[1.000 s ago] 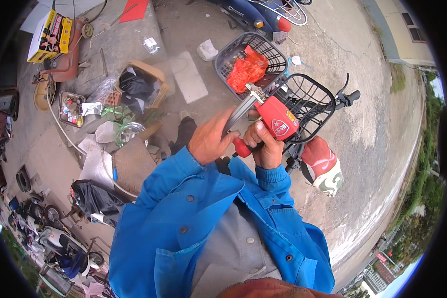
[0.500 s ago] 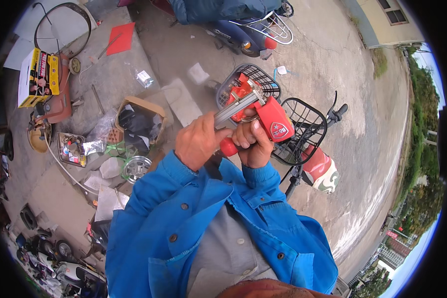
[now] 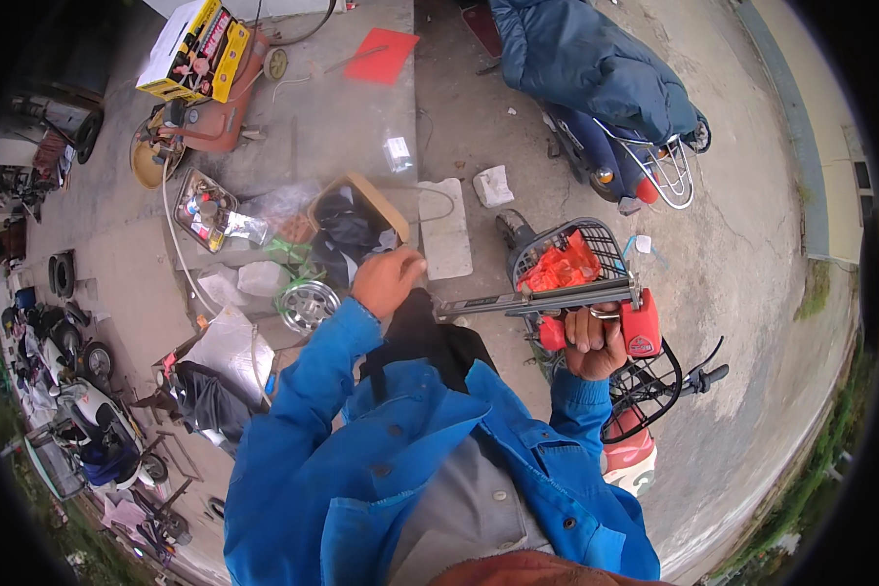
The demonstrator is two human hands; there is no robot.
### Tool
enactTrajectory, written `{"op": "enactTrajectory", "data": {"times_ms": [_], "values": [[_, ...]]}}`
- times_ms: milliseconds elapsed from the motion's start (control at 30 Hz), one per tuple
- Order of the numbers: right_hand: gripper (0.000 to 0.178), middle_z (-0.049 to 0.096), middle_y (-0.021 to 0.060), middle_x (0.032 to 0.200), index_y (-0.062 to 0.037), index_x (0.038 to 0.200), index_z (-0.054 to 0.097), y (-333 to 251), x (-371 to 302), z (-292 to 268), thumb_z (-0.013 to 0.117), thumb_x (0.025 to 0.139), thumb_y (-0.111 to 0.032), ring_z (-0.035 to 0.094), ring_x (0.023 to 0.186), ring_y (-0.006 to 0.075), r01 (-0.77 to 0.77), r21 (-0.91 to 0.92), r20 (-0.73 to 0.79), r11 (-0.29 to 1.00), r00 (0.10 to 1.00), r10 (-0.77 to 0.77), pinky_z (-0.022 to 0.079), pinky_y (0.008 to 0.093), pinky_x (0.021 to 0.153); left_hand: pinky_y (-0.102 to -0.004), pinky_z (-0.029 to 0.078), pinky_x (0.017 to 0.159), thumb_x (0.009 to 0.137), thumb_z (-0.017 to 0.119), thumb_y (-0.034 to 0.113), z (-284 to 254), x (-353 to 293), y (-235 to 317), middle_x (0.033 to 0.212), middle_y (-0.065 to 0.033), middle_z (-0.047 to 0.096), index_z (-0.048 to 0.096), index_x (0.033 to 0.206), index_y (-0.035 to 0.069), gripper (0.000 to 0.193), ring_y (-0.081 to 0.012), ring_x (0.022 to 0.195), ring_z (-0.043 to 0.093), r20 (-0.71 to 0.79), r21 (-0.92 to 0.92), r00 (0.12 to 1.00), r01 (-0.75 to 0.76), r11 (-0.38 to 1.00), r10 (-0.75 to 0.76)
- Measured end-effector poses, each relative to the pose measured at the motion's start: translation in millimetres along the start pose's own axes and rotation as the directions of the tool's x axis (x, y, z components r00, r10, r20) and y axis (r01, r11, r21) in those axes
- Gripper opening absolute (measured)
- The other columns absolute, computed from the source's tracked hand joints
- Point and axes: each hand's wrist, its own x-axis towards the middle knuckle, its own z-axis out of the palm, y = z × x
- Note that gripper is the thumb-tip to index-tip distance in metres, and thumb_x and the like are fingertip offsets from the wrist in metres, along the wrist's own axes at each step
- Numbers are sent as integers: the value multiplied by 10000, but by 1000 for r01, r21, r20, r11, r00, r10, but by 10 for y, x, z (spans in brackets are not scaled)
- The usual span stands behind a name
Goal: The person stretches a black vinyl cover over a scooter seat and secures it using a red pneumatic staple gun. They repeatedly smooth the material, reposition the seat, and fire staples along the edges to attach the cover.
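Observation:
My right hand (image 3: 594, 344) is wrapped round the grip of a red nail gun (image 3: 641, 322). The gun's long grey metal magazine (image 3: 542, 296) reaches leftward across my front, and a rounded red end shows below it. Apart from the magazine's left end, my left hand (image 3: 386, 281) is closed, its fingers bent together; what they hold, if anything, is hidden. Just beyond that hand stands an open cardboard box (image 3: 381, 207) with black material inside. Behind the nail gun, a black bicycle basket (image 3: 610, 240) holds a crumpled orange-red bag (image 3: 564, 262).
A silver wheel rim (image 3: 309, 307) lies left of my left arm, near a tray of small items (image 3: 205, 208). A yellow-and-black box (image 3: 195, 51) sits on an orange compressor (image 3: 227, 122). A covered scooter (image 3: 606, 68) is parked at the far right. Motorbikes (image 3: 98, 420) stand at the left.
My left hand has come off the magazine and moved away to its left. My right hand has carried the nail gun rightward and turned its magazine nearly level. The view has also swung.

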Motion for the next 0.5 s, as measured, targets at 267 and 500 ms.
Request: {"op": "enactTrajectory", "data": {"times_ms": [267, 500], "values": [[416, 408, -55, 621, -16, 1312, 622, 844, 33, -411, 655, 1038, -326, 434, 549, 120, -388, 152, -370, 909, 831, 416, 384, 318, 583, -375, 614, 782, 1045, 677, 209, 1352, 2434, -2566, 1100, -127, 750, 682, 1265, -38, 331, -254, 918, 731, 255, -866, 822, 428, 258, -509], [411, 413, -45, 628, -6, 1311, 624, 1588, 231, -685, 664, 1039, -311, 436, 563, 125, -409, 327, -492, 852, 696, 524, 369, 322, 596, -482, 584, 861, 983, 643, 142, 2301, 4027, -4626, 1118, -208, 730, 760, 1163, 21, 246, -362, 973, 713, -143, 234, 969, 233, 944, -203]]}}
